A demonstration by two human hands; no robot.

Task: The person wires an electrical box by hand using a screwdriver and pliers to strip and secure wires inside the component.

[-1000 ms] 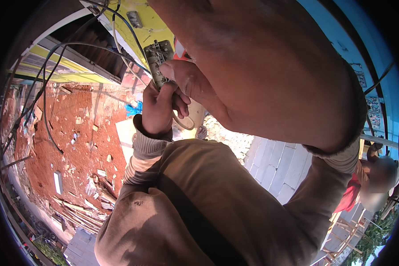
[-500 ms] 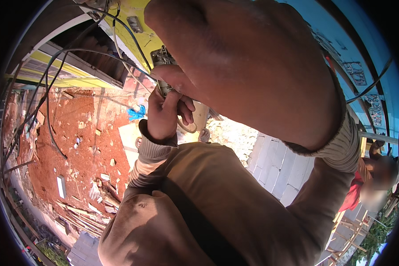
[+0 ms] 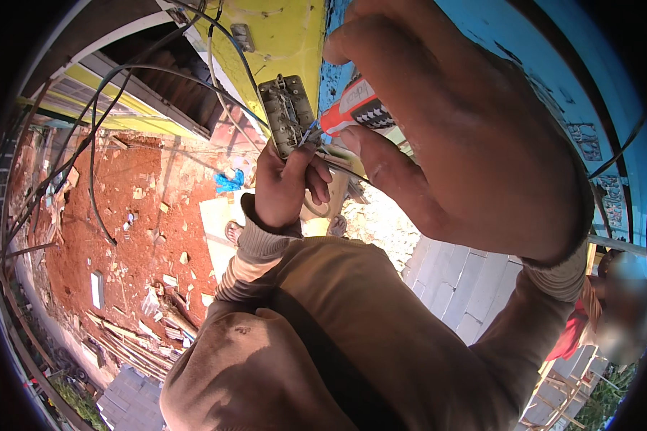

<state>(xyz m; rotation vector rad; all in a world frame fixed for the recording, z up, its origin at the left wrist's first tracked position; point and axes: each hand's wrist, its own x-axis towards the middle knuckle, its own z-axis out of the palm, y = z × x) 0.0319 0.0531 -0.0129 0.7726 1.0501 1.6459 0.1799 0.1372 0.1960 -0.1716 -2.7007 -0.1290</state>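
My left hand (image 3: pixel 286 185) is closed around the lower end of a grey electrical socket block (image 3: pixel 284 108). Its open back faces up, showing metal contacts and terminals. At the block's lower right corner, a short blue wire (image 3: pixel 310 131) stands out near my left thumb. My right hand (image 3: pixel 438 129), large and close to the camera, grips a hand tool (image 3: pixel 349 110) with a red handle and black ribbed grip. The tool's front end points at that corner, beside the left fingertips. Its tip is too small to make out, so whether it touches the wire cannot be told.
Dark cables (image 3: pixel 97 144) loop down on the left, one reaching the block. A yellow wall (image 3: pixel 287 43) meets a blue one (image 3: pixel 553 93). Below lie red soil (image 3: pixel 122 187) with debris, grey paving blocks (image 3: pixel 453 280) and a blue plastic scrap (image 3: pixel 229 180). Another person (image 3: pixel 582 316) is at far right.
My right hand has moved right and away from the socket block, uncovering it and the red-handled tool. The view has shifted slightly; my left hand still holds the block.
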